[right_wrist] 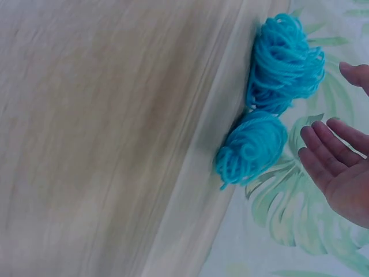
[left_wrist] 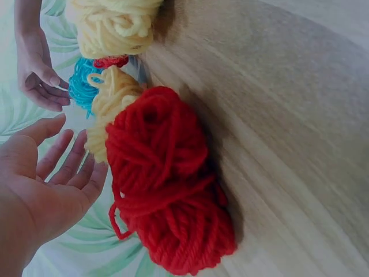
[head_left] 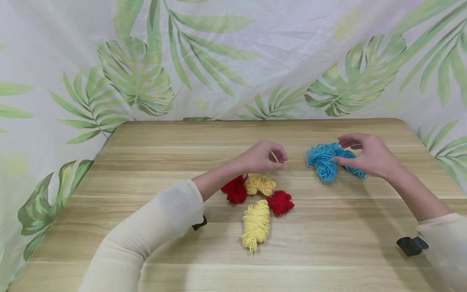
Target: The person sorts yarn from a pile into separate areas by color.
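My left hand [head_left: 260, 157] hovers past the far side of a group of yarn skeins, its fingers loosely bent and holding nothing. In that group are a red skein [head_left: 235, 191], partly behind the forearm, a yellow skein [head_left: 260, 184], a second red skein [head_left: 281, 202] and a larger yellow skein [head_left: 256, 225] nearest me. The left wrist view shows a red skein [left_wrist: 167, 179] close up, apart from the fingers. My right hand [head_left: 370, 156] is beside and above two blue skeins [head_left: 324, 160], thumb and fingers spread; in the right wrist view its fingers [right_wrist: 326, 150] stand apart from them.
The wooden table [head_left: 164, 154] carries all the yarn. Behind it hangs a white cloth [head_left: 277, 52] printed with green leaves. A small black device [head_left: 411, 245] is at the right cuff, another [head_left: 199, 223] at the left cuff.
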Demonstrator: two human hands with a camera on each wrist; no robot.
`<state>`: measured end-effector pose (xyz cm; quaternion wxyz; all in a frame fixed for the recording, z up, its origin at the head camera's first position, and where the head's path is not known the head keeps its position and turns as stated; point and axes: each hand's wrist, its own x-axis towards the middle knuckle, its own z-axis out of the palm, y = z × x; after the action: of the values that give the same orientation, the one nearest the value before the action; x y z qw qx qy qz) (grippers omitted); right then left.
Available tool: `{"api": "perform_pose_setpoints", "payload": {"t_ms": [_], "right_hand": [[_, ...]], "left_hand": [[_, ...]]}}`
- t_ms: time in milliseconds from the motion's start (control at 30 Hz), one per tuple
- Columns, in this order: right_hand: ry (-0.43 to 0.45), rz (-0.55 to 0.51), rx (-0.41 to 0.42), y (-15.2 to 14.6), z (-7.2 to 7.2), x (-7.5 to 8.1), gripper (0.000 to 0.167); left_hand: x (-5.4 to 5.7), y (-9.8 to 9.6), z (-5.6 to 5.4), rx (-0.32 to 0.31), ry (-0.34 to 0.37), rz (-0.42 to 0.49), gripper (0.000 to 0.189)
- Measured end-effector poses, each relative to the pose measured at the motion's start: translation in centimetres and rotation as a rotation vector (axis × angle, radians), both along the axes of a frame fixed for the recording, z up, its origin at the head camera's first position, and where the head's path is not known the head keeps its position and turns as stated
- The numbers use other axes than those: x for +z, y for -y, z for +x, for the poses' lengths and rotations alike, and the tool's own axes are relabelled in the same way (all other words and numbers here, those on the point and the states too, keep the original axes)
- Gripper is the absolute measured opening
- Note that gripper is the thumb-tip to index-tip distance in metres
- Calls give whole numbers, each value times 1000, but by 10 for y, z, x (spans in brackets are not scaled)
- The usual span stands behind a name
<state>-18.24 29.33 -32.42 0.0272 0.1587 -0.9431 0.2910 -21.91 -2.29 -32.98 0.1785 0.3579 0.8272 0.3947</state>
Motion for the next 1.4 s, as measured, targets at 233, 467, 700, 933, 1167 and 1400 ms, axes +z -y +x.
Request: {"api": "perform_pose_setpoints", "payload": {"t_ms": [233, 467, 700, 933, 1167, 1400], "right_hand": [[-47, -34, 39, 12, 4, 2, 55], [-102, -36, 88, 21, 5, 4, 51], [-48, -107, 119, 29, 7, 5, 50], [-3, -161, 149, 38, 9, 4, 52], [18, -185, 167, 43, 11, 1, 52], [24, -204, 197, 46, 10, -1, 49]], "left_hand": [[-2, 9, -1, 6, -16, -9, 18], [-5, 17, 0, 17, -22, -22, 18], [-4, 26, 2, 23, -11, -29, 19], [-3, 34, 3, 39, -12, -34, 19], [-1, 43, 5, 62, 14, -16, 21], [0, 55, 3, 66, -12, 24, 22]]}}
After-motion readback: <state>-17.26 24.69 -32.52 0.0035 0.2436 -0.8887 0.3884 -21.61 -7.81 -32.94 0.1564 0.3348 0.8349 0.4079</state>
